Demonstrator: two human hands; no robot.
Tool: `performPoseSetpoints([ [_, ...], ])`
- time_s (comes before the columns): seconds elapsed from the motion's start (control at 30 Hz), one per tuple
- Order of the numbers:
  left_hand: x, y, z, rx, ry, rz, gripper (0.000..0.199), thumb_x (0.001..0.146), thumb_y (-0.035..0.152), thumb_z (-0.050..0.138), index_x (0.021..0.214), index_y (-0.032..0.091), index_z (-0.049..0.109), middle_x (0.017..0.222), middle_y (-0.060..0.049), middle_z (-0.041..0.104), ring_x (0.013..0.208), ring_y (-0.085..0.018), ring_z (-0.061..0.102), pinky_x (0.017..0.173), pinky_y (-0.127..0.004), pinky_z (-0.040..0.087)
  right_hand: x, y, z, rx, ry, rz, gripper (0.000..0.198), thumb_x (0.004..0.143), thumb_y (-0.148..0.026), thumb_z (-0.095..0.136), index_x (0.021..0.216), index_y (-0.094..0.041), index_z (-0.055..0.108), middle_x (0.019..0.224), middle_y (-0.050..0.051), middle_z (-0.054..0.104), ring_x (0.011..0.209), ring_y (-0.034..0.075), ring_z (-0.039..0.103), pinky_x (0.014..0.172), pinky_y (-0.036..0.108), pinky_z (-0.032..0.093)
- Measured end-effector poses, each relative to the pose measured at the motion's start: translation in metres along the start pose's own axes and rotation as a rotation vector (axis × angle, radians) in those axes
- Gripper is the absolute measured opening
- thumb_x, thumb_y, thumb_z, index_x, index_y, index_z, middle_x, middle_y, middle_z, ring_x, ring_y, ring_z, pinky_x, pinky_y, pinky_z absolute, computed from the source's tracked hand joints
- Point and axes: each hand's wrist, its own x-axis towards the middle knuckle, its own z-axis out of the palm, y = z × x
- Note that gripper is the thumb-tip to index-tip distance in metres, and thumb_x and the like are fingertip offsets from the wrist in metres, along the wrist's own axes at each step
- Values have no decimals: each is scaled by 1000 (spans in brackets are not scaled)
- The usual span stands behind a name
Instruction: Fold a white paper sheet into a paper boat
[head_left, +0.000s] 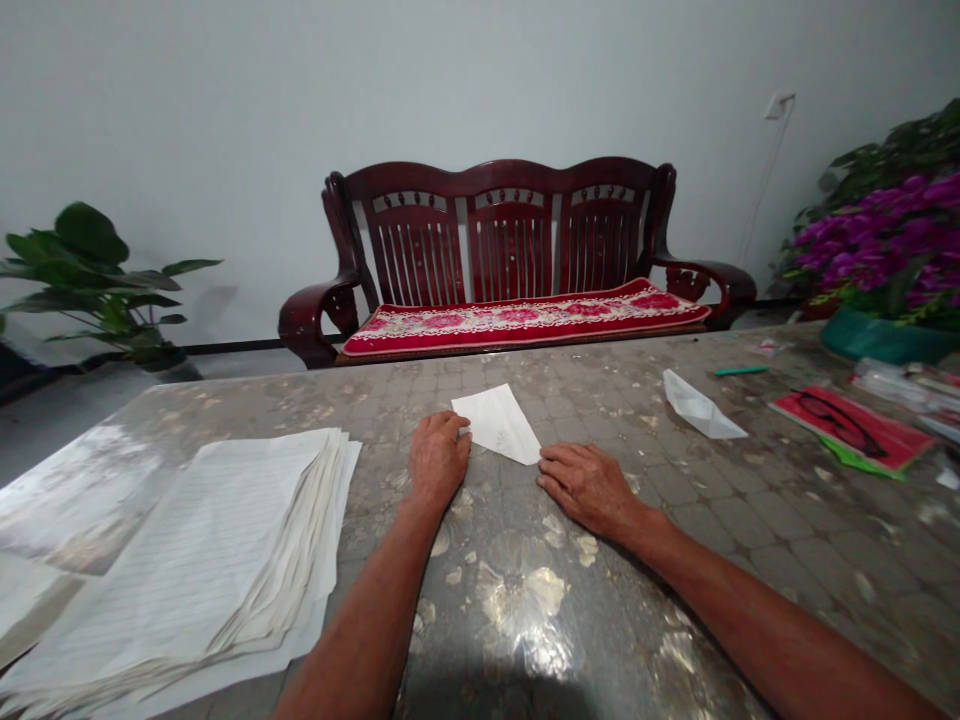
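A folded piece of white paper (496, 422) lies on the patterned table, pointed at the top and with slanting edges. My left hand (440, 455) is at its left corner, the fingers curled and closed on the edge. At the lower right corner, my right hand (589, 485) has its fingers together, with the tips pinching the paper; the thumb is mostly hidden. Faint marks show on the sheet. Off to the right sits a folded paper boat (701, 408), apart from both hands.
A thick stack of lined paper (202, 540) covers the table's left side. Glasses (840, 420) rest on a red booklet (892, 440) at right, near a green pen (741, 371) and a flower pot (885, 335). Beyond the table stands a wooden bench (510, 250).
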Motion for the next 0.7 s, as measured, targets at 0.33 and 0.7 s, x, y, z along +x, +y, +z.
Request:
performPoseSetpoints([
  [0.33,-14,7,-5,-54,-186,223,28,88,12,54,104,21,75,106,-8,73,102,-25,64,93,-40,51,2,0,1,-3,31,-7,19,99,-29,57,99,-20,74,109,8,74,99,22,65,82,34,43],
  [0.7,-13,-2,-4,-94,-162,105,28,84,9,52,97,17,75,100,-9,72,100,-25,63,94,-39,50,7,8,6,254,166,360,33,97,-33,53,123,-18,67,120,11,70,93,20,69,86,31,51],
])
